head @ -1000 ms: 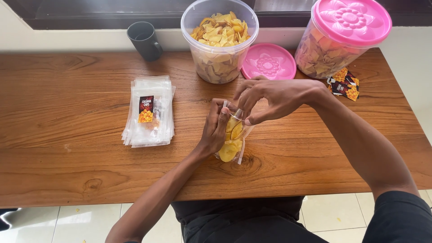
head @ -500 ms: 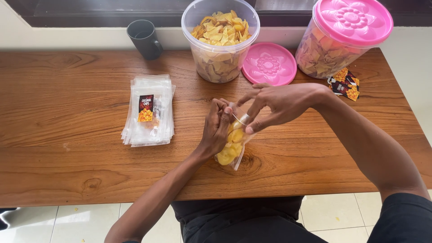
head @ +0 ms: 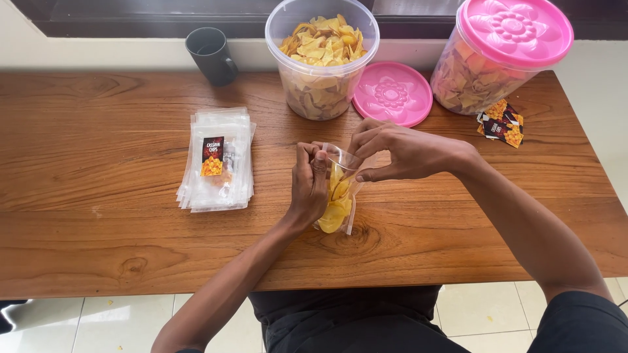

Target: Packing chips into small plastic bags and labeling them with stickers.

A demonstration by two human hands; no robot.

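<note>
Small clear plastic pouch of yellow chips at table centre, left hand and right hand both pinched shut on its top — long brown wooden table, pale tiled floor near, dark window ledge far.

Both hands, left hand and right hand, pinch the top of a clear chip bag above the wooden table

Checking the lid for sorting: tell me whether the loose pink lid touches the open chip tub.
Cannot tell. In the head view the loose pink lid lies flat on the table, its edge meeting the open chip tub outline, but no gap or contact shows plainly.
</note>
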